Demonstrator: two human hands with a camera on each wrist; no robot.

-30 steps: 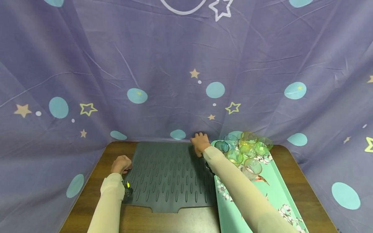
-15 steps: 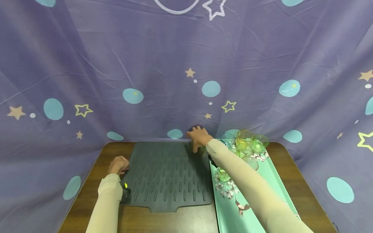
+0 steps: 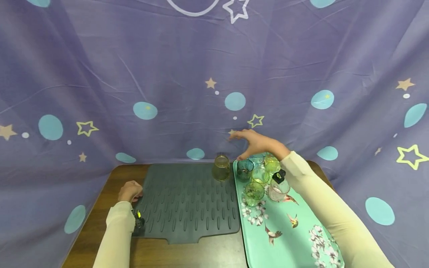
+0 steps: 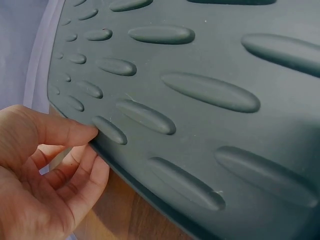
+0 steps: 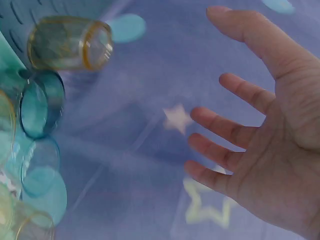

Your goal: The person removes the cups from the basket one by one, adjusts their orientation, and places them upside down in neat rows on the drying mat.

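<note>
My left hand [image 4: 45, 170] pinches the left edge of a dark grey ribbed drying mat [image 3: 184, 201] between thumb and fingers. An amber drinking glass [image 3: 221, 169] stands upside down on the mat's far right corner. My right hand [image 3: 256, 143] hangs in the air above the far end of the green tray, fingers spread and holding nothing. Under and beside it, several coloured glasses stand mouth up on the tray, among them a dark blue glass [image 3: 245, 170], a green glass [image 3: 254, 192] and a pinkish glass [image 3: 279, 190]. My right hand and sleeve partly hide the rearmost ones.
The mint-green tray [image 3: 275, 249], printed with flowers and birds, lies right of the mat. Both rest on a brown wooden table [image 3: 214, 253]. A purple curtain [image 3: 187, 93] with stars and dots hangs right behind the table's far edge.
My right hand has let go of the amber glass at the mat's far right corner, then risen and moved right over the tray. The left hand keeps its place at the mat's edge.
</note>
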